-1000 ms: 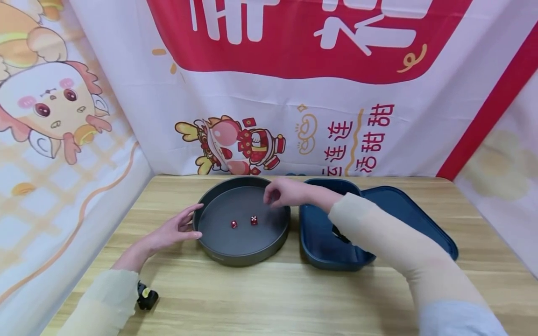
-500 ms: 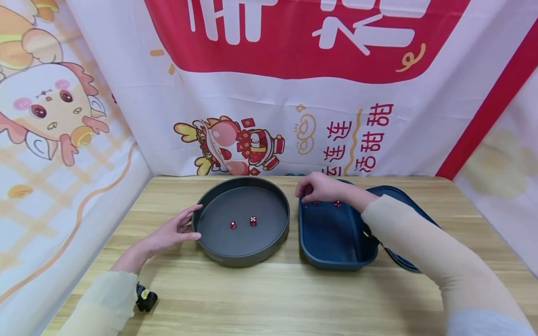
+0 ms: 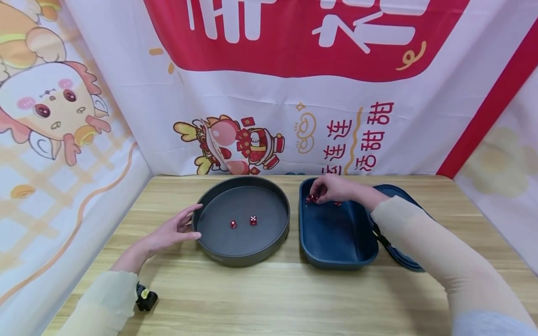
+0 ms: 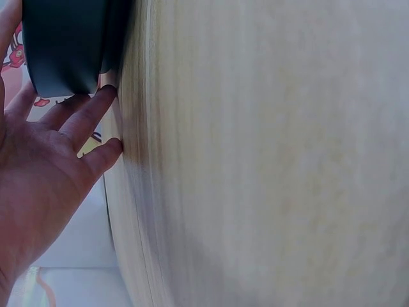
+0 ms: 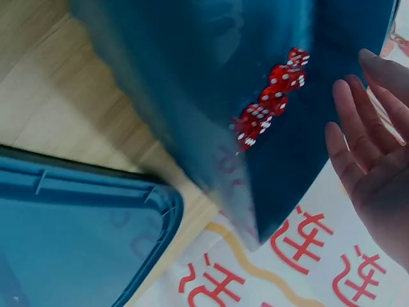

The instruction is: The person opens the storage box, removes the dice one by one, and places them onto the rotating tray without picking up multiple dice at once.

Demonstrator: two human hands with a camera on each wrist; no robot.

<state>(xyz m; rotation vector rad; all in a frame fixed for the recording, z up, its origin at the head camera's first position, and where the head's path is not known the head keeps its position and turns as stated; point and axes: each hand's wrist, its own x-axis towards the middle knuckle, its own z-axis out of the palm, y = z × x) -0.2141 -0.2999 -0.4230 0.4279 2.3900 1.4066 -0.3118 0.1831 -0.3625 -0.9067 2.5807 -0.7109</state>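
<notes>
Surface (image 3: 252,303): pale wood grain, bearing all vessels.

Left hand (image 3: 174,229): grip spread, thumb and fingers at the pan's left rim, presumably to steady it.

Pan (image 3: 244,260): round, dark grey, low-walled; the wall probably keeps small pieces from straying. Inside, one die (image 3: 233,224) and a second die (image 3: 253,220), near each other, not touching.

Container (image 3: 332,233): blue, rounded corners, just beside the pan, likely for a short reach between vessels.

Lid (image 5: 77,249): blue, at the container's right, seemingly laid aside for access.

Right hand (image 3: 338,187): over the container's far end, grip loosely spread, nothing seen pinched.

Clustered dice (image 5: 273,102): on the container's floor, far end; small glossy red cubes, white pips, some touching; exact count unclear.

Hanging cloth (image 3: 273,56): red and white, behind everything.
</notes>
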